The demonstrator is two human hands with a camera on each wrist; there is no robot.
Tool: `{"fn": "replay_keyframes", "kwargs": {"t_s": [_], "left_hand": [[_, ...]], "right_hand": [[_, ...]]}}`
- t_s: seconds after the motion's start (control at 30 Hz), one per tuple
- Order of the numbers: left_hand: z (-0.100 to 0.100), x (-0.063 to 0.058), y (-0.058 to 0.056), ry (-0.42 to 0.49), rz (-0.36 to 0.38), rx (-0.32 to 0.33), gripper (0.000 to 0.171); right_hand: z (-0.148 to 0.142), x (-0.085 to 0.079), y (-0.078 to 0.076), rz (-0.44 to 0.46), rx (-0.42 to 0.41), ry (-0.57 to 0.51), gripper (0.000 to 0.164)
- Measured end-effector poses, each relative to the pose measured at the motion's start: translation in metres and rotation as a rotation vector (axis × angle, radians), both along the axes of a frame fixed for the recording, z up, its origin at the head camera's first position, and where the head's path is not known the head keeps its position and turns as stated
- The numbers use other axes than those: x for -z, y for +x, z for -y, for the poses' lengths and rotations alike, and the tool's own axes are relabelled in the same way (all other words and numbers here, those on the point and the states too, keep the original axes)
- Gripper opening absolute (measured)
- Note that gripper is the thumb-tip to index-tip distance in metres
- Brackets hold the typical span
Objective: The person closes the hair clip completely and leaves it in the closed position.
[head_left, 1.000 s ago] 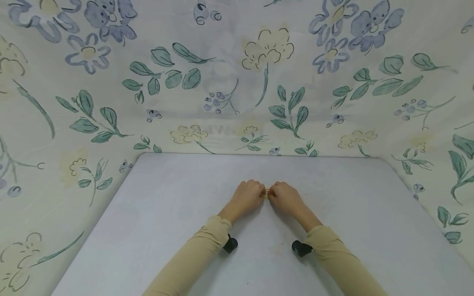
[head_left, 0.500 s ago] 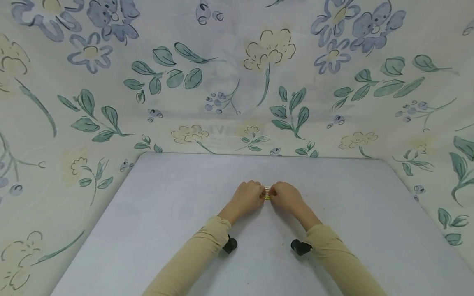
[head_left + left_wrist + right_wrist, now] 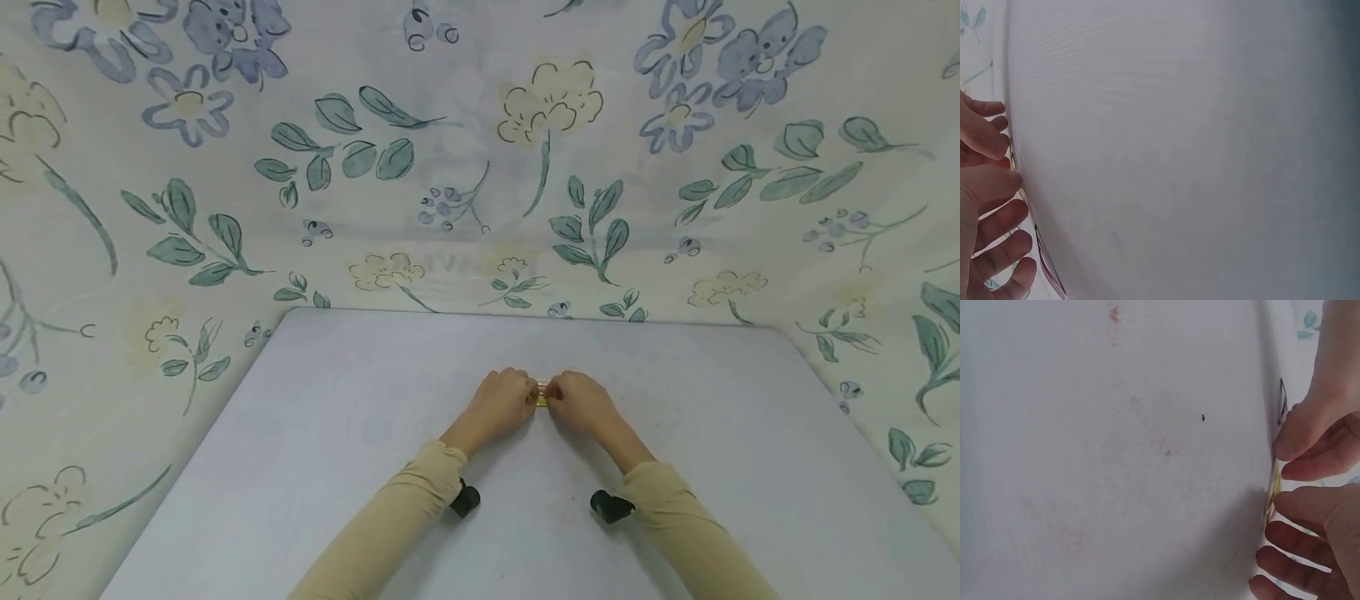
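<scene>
A small bundle of thin strands (image 3: 542, 400), yellow with some pinkish lines, lies between the two hands over the white table. My left hand (image 3: 504, 402) pinches it from the left and my right hand (image 3: 581, 404) from the right, with a narrow gap between them. In the left wrist view, dark reddish strands (image 3: 1051, 275) show beyond the left fingers. A thin black loop (image 3: 1282, 400) and a yellow strand (image 3: 1276, 481) appear by the fingers in the right wrist view. The bundle's ends are mostly hidden by the hands, and I cannot tell its exact kind.
The white tabletop (image 3: 360, 375) carries faint reddish smudges (image 3: 1169, 450) and a tiny dark speck (image 3: 1204, 417). Floral cloth (image 3: 465, 200) hangs behind and along both sides. Black cameras (image 3: 467, 501) sit under the wrists, close above the table.
Slightly more of the yellow strands shows between the hands than a second ago. Both hands stay nearly in place; the head view has shifted a little.
</scene>
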State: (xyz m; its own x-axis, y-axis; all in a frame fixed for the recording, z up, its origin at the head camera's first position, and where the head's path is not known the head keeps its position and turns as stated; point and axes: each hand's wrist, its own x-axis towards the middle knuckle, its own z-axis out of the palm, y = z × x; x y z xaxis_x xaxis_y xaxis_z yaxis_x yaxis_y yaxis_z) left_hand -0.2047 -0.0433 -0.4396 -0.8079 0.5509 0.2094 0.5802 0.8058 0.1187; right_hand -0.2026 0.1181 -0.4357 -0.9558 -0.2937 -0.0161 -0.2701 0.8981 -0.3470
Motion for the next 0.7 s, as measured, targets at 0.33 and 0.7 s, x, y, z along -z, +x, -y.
{"fn": "replay_keyframes", "kwargs": {"t_s": [0.33,0.7], "left_hand": [[0.002,-0.003,0.007,0.022,0.012,-0.007,0.012],[0.007,-0.017,0.018,0.138,0.041,-0.035,0.019]], "right_hand": [[-0.006,0.002,0.004,0.004,0.024,-0.074,0.01],[-0.021,0.002,0.018,-0.094,0.064,-0.224,0.018]]}}
